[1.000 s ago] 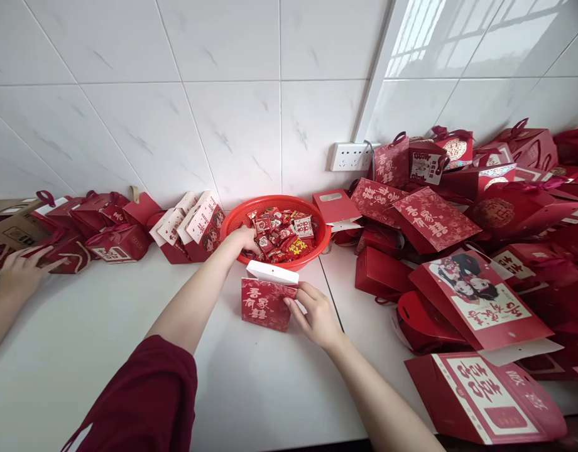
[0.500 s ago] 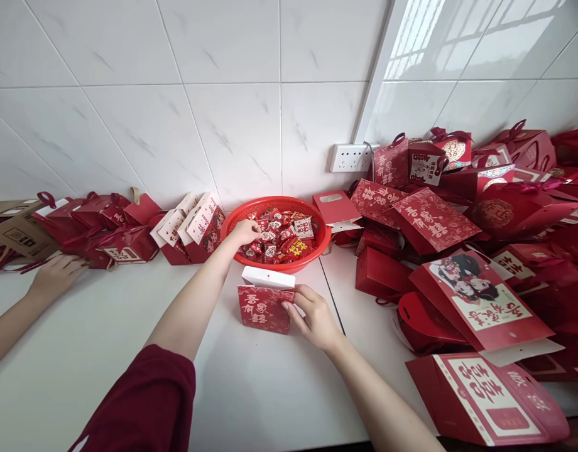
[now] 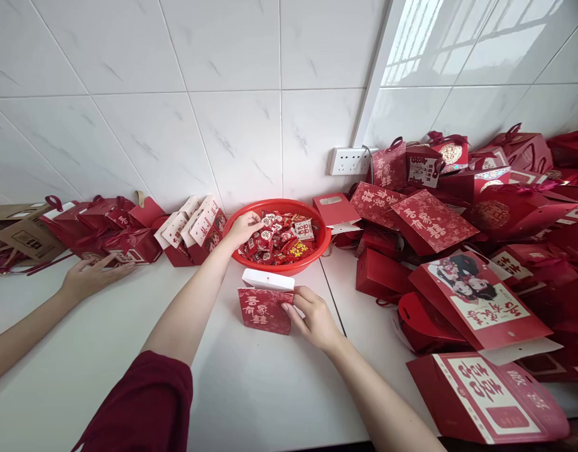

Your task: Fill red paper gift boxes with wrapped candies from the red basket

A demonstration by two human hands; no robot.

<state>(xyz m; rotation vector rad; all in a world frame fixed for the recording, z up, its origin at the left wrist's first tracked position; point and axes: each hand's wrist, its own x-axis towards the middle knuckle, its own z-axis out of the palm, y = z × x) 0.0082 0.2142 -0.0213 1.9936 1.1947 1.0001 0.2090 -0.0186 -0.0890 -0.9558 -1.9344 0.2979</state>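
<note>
A red plastic basket [image 3: 282,271] filled with red-wrapped candies [image 3: 286,242] stands against the tiled wall. Over its left side is my left hand [image 3: 245,229], fingers bent together at the candies; what they hold, if anything, is too small to make out. In front of the basket a red gift box [image 3: 264,311] with white lettering stands upright, its white inner flap raised at the top. My right hand [image 3: 312,316] grips this box by its right edge, thumb on the front.
Another person's hand [image 3: 93,276] reaches in at the left, near red boxes [image 3: 133,245] and a brown box [image 3: 32,235]. White-topped boxes [image 3: 201,229] stand left of the basket. Many red gift boxes [image 3: 430,220] are piled at the right. A socket strip [image 3: 350,161] is on the wall.
My left hand has risen slightly and moved a little left over the candies. My right hand still holds the box. The other person's hand has moved right along the boxes.
</note>
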